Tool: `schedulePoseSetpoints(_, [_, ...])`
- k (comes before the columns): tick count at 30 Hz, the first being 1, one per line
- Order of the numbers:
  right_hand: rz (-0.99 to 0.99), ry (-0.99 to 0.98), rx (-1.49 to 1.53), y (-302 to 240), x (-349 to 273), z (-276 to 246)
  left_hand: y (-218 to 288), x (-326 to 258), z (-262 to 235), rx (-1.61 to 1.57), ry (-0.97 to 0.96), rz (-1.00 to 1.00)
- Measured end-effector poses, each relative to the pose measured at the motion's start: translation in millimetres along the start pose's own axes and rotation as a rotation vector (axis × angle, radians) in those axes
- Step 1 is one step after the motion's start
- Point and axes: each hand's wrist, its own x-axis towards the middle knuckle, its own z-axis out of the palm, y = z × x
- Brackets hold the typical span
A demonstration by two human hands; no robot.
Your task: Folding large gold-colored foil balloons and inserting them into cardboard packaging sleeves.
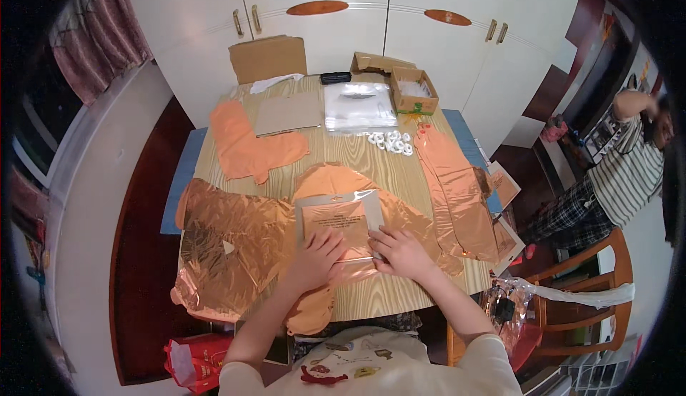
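My left hand [317,255] lies flat with fingers spread on the lower edge of a clear plastic packet [341,223] that holds folded rose-gold foil. My right hand [400,251] presses the packet's lower right corner, fingers bent. The packet rests on a heap of flat rose-gold foil balloons [229,246] on the wooden table [357,154]. Neither hand lifts anything.
Orange foil pieces [250,142] and a long foil strip [457,189] lie on the table. A cardboard sheet [289,114], a stack of clear bags [357,106], small white rings [391,141] and an open cardboard box [413,90] sit farther back. A person [618,174] stands at the right by a wooden chair [582,289].
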Motion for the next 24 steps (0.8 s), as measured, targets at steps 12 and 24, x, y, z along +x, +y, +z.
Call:
schedulePoseSetpoints(12, [0.041,0.039,0.033,1.0,0.9,3.0,-27.1,-22.7,-7.8,-0.151,-0.099,-0.074])
schedulePoseSetpoints(24, [0.053,-0.006,-0.014,7.5,-6.3,-6.1,-44.4,-33.7,-32.3,-0.17,-0.159,-0.056])
